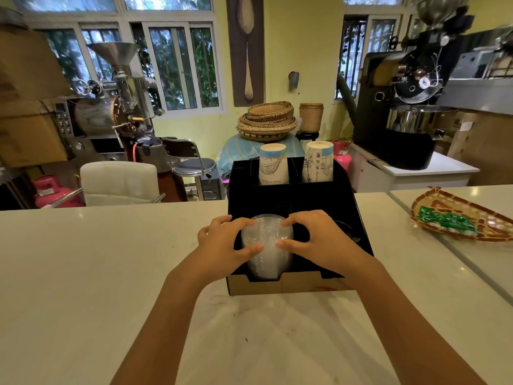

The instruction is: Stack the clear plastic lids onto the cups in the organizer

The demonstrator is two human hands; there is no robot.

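Clear lid stack [267, 245] sits in the organizer's [291, 283] front-left slot, both grips, left hand [223, 243] and right hand [319, 240], clasping it; paper cups [273, 165] behind unlidded, so stacking looks barely begun.

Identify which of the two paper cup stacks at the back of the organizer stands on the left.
The cup stack printed with a blue bridge sketch; the other stack shows small symbols.

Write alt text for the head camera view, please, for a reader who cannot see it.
Both hands, left hand and right hand, grip a stack of clear plastic lids standing in the front compartment of a black organizer on a white counter. Two upside-down paper cup stacks stand in its rear compartments.
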